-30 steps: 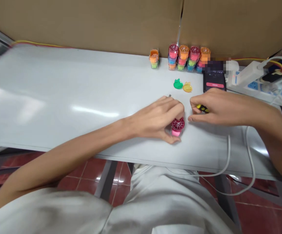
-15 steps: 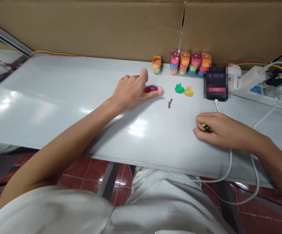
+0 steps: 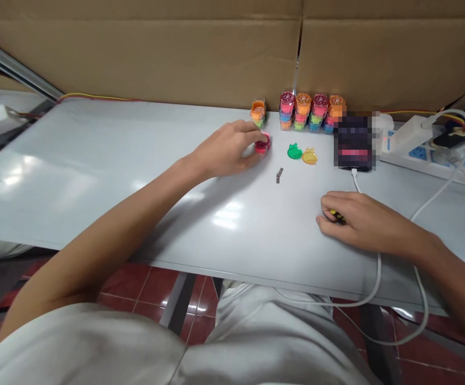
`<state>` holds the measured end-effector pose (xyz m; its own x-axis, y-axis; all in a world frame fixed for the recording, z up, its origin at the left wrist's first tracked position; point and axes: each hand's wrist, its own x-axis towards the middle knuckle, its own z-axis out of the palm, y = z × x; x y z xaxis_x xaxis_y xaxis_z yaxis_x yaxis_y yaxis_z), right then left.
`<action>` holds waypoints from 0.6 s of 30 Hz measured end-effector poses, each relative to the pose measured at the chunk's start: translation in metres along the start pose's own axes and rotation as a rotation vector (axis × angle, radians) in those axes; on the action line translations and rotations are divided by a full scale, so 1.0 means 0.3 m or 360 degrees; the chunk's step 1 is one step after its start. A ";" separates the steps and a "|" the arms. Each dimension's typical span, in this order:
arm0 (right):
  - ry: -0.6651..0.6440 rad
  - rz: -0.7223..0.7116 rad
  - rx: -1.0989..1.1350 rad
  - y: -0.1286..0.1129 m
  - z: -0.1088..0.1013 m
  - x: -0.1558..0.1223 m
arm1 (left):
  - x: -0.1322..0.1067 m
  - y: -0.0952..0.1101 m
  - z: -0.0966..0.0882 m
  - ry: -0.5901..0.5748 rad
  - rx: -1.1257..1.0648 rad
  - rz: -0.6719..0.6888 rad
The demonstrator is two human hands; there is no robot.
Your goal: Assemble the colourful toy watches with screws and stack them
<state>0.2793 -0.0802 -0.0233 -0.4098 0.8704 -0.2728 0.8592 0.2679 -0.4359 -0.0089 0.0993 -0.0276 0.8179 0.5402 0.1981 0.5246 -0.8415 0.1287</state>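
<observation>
My left hand [image 3: 232,147] is closed with thumb and fingers on a small pink plastic piece with a dark red patterned round top [image 3: 263,143], low over the table. Part of that piece is hidden by the fingers. My right hand [image 3: 347,220] rests on the table, curled around a black-and-yellow handle [image 3: 337,216]; the rest of that tool is hidden in the fist. Between the hands lie a green translucent piece [image 3: 295,151], a yellow translucent piece [image 3: 309,156] and two small grey metal strips [image 3: 279,175].
Stacked colourful plastic pieces [image 3: 303,109] stand along the cardboard wall [image 3: 144,53], with a smaller orange-and-green stack [image 3: 258,111] to their left. At right are a blurred-out phone [image 3: 355,144], a power strip [image 3: 428,160] and a white cable [image 3: 379,278] hanging over the front edge.
My left hand has turned and shifted slightly right, bringing the pink piece from lying sideways to pointing toward the back. My right hand keeps its hold. The camera view has tilted a little.
</observation>
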 end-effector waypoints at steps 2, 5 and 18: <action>0.0005 0.0008 0.0002 -0.001 0.003 0.002 | 0.035 -0.020 0.021 0.0050 0.0083 -0.0016; 0.0014 0.0008 -0.0002 -0.003 0.004 0.006 | 0.088 -0.044 0.055 0.0183 0.0181 -0.0054; 0.0014 0.0037 0.0004 -0.013 0.012 0.005 | 0.239 -0.116 0.126 0.0380 0.0161 -0.0077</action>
<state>0.2743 -0.0815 -0.0253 -0.3868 0.8800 -0.2756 0.8678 0.2464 -0.4314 0.0404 0.1673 -0.0547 0.7186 0.5547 0.4194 0.5925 -0.8041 0.0482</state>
